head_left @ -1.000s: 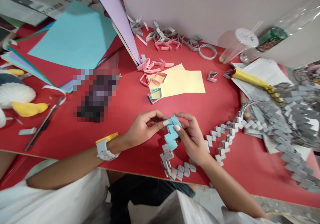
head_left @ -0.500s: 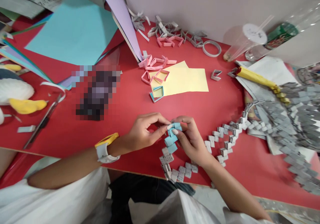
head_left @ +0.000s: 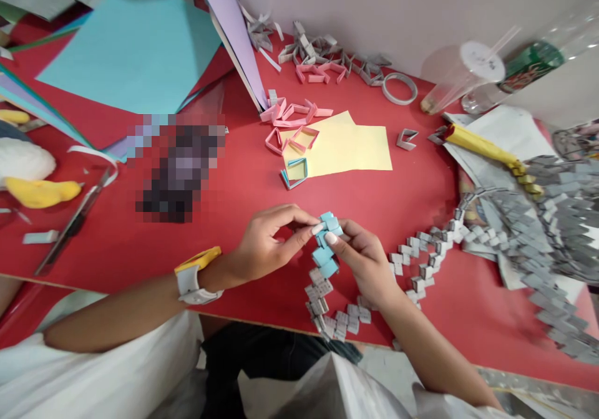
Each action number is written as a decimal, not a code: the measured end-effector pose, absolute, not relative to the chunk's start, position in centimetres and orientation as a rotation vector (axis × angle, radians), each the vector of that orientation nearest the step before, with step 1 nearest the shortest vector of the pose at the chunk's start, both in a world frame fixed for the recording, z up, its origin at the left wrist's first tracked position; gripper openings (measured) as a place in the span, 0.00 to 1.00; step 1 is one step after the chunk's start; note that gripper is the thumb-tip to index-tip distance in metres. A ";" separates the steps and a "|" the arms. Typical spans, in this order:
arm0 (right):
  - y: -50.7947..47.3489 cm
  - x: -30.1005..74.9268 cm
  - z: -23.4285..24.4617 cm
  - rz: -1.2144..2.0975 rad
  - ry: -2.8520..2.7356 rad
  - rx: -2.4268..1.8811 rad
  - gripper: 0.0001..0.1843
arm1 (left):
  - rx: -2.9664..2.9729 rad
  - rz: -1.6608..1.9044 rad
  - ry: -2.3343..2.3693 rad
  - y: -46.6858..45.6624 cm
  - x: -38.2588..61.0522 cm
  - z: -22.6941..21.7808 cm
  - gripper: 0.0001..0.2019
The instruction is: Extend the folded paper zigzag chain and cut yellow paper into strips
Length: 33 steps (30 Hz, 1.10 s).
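Observation:
Both hands meet over the near middle of the red table. My left hand, with a white and yellow watch on its wrist, pinches the top of a short run of light blue folded paper links. My right hand pinches the same blue links from the other side. The blue links are the end of a long woven paper chain of grey newsprint links, which curls under my hands and runs right to a big heap.
Loose folded links lie beyond my hands: a blue one, pink ones, grey ones. Yellow paper, a blue sheet, a tape ring, a plastic cup, a craft knife, a pixelated dark object.
My hands stayed together on the blue links and shifted only slightly; the fingers re-pinched the top link. The view drifted a little.

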State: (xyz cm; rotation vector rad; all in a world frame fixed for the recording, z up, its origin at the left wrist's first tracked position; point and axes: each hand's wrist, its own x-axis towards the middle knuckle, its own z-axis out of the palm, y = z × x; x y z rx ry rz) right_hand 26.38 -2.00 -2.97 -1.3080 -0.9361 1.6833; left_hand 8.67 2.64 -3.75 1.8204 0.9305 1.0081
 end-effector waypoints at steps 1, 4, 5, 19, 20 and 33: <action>-2.0 26.4 -3.0 1.696 -0.934 -1.315 0.15 | 1.852 0.996 0.920 2.7 8.6 -3.7 0.03; -1.9 26.5 -3.0 1.723 -0.927 -1.314 0.16 | 1.901 1.016 0.872 2.7 8.4 -3.8 0.03; -1.9 26.5 -3.1 1.731 -0.922 -1.307 0.16 | 1.892 1.038 0.858 2.6 8.5 -3.8 0.03; -2.2 26.6 -2.9 1.537 -1.158 -1.450 0.16 | 1.945 0.818 0.909 4.0 8.0 -3.7 0.03; -2.3 26.7 -2.8 1.502 -1.200 -1.469 0.16 | 1.958 0.798 0.909 4.0 7.9 -3.6 0.03; -2.5 26.7 -3.2 1.508 -1.267 -1.375 0.11 | 1.692 0.919 0.982 2.5 8.7 -3.5 0.03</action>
